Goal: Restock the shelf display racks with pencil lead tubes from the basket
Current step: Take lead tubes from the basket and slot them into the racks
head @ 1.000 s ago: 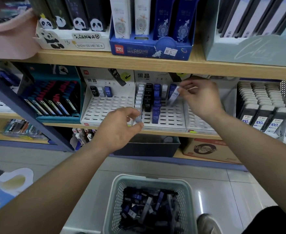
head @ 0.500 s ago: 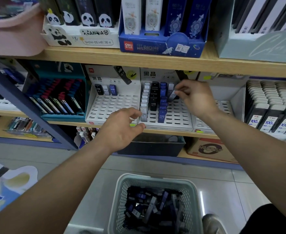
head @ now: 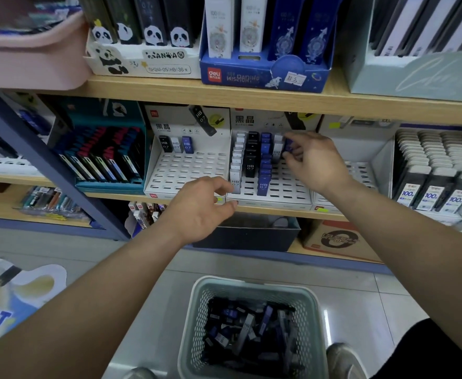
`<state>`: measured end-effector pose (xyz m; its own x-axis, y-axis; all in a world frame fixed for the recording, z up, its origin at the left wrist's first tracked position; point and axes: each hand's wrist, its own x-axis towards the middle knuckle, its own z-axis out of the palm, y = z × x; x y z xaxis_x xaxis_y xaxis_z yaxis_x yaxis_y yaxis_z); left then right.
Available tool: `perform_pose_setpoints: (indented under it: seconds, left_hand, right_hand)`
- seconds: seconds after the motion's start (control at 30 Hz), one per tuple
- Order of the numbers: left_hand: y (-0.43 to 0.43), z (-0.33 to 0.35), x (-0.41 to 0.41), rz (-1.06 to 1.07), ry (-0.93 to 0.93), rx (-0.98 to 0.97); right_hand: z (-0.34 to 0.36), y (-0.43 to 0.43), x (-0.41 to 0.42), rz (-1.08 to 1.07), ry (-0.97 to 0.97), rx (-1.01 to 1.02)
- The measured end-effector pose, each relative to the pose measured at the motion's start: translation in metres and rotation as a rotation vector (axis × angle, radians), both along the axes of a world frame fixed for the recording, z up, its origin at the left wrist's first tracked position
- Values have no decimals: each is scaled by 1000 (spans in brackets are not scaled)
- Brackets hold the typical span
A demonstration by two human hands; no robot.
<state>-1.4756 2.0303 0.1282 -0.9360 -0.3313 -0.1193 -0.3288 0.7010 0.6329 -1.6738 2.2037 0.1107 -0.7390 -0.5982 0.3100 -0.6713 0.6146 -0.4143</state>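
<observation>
Shelf [head: 115, 196] carries the racks. Basket [head: 251, 285] on the floor: loose heap of lead tubes [head: 246, 332], black, blue, white, HB labels. Middle rack [head: 287, 191]: upright columns of white, black, blue. Left rack [head: 186, 170]: three tubes, back row. Right grip [head: 314, 162]: fingertips on a blue tube [head: 289, 144] at the back, pinch can't tell. Left grip [head: 197, 209]: loosely curled, holding nothing, thumb by the front white tube [head: 235, 183].

head-worn view, facing down at shelf [head: 251, 98], close
</observation>
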Motion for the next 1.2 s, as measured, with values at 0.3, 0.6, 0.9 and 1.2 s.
perform_pose_setpoints:
  seconds: [0.3, 0.6, 0.9, 1.2]
  left_hand:
    - [31, -24, 53, -135, -161, -152]
    - [58, -126, 146, -268, -543, -291]
    - [66, -194, 163, -105, -518, -234]
    - [85, -236, 117, -143, -439, -166]
  right_hand:
    - [11, 61, 87, 137, -232, 175]
    - [-130, 96, 197, 287, -489, 603]
    - [-252, 84, 216, 283, -534, 741]
    - [-289, 88, 219, 131, -570, 700]
